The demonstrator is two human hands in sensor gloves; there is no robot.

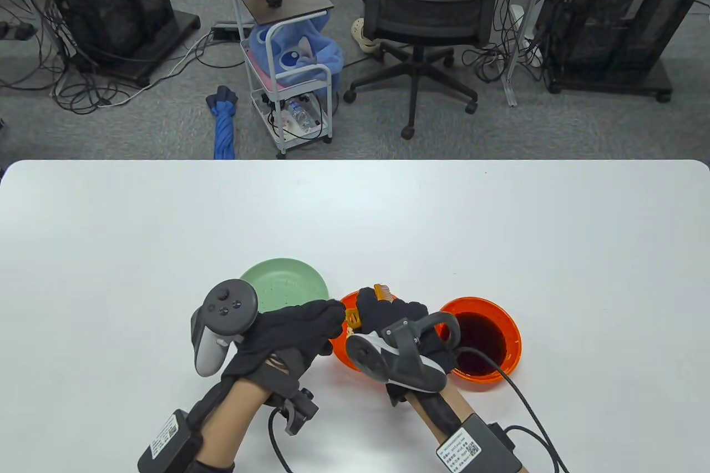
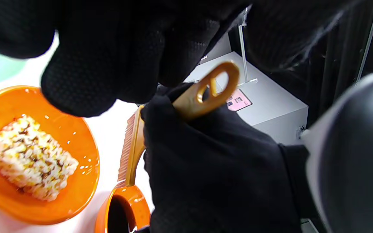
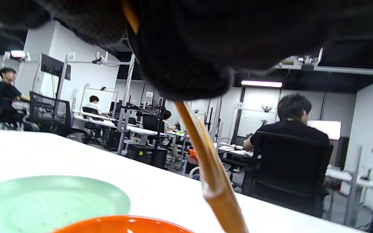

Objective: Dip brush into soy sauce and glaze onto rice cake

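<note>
At the far left of the group sits a green plate (image 1: 285, 281), bare and untouched, likely kept near as a place to set something down. Next comes the left hand (image 1: 294, 329), reaching across to the rim of the orange bowl (image 2: 76, 136) that holds the rice cake (image 2: 28, 157); its fingers (image 2: 79, 81) are curled down near the bowl's edge, seemingly to steady it, though whether they actually grip the rim cannot be told from these views. The rice cake lies flat in the bowl, already flecked with brown, so some glaze looks to be on it. Just right of that, the right hand (image 1: 396, 318) is closed around the handle of the brush (image 2: 134, 142), with the looped end of the handle sticking out above the fist and the bristles pointing away, held between the two bowls. That grip keeps the bristle edge free to tip either way. Farthest right stands the orange cup (image 1: 488, 340) of dark soy sauce (image 1: 480, 342), close beside the rice cake bowl so the brush has a short trip for each dip.
</note>
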